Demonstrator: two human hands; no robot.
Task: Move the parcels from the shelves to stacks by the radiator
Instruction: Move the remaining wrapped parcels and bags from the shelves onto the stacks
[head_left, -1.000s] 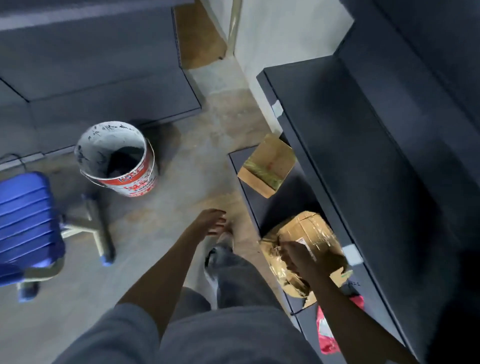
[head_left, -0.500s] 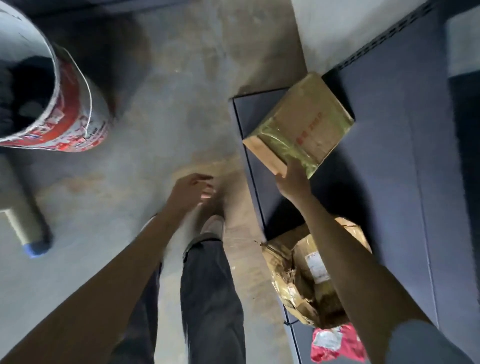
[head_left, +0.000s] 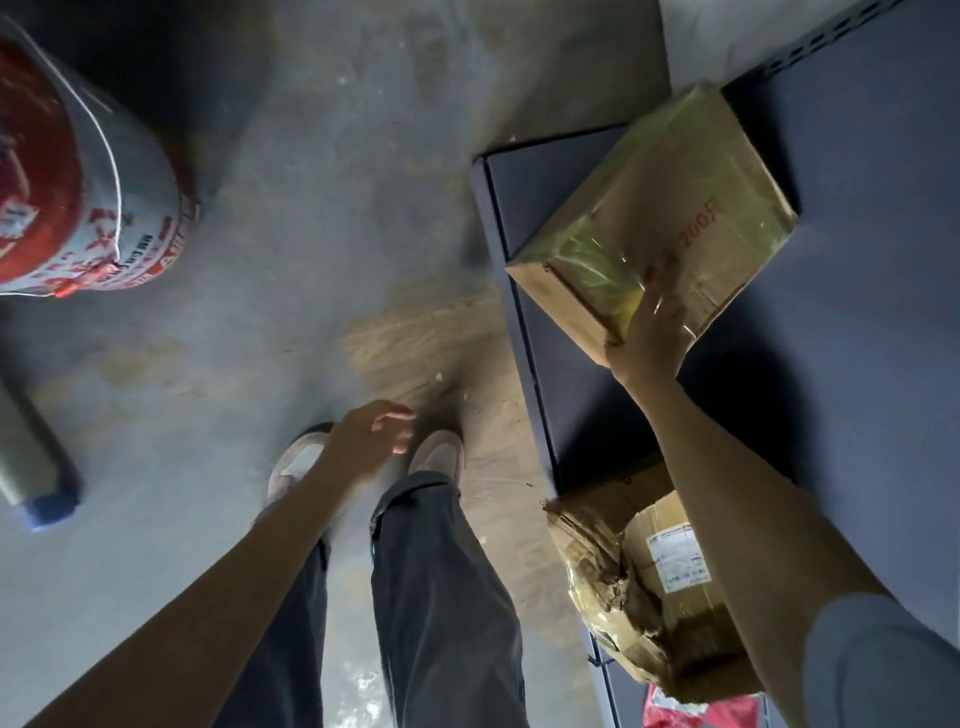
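2 cardboard parcels are sitting on the low dark shelf (head_left: 587, 405) at the right. The right hand (head_left: 652, 332) is reaching out to the far parcel (head_left: 670, 208), a flat brown box with shiny tape over its top. The fingers are lying spread on the top near one corner, and the palm is pressing on the near edge. It looks like the start of a grab, but I cannot tell if the thumb is hooked under the box yet.

That box is lying flat on its big side, turned a bit, so 1 corner is pointing near and left toward the person. Its long side is running from near left to far right. It is probably sitting like that because it was just dropped on the shelf, not lined up.

The crumpled parcel (head_left: 639, 587) is lying nearer, partly hidden by the right arm, with a white label facing up. A red bag (head_left: 696, 714) is peeking out just past it at the bottom edge.

The left hand (head_left: 363, 441) is hanging loose over the shoes, holding nothing, likely ready to help carry. A red and white bucket (head_left: 104, 208) is standing on the floor at the far left.
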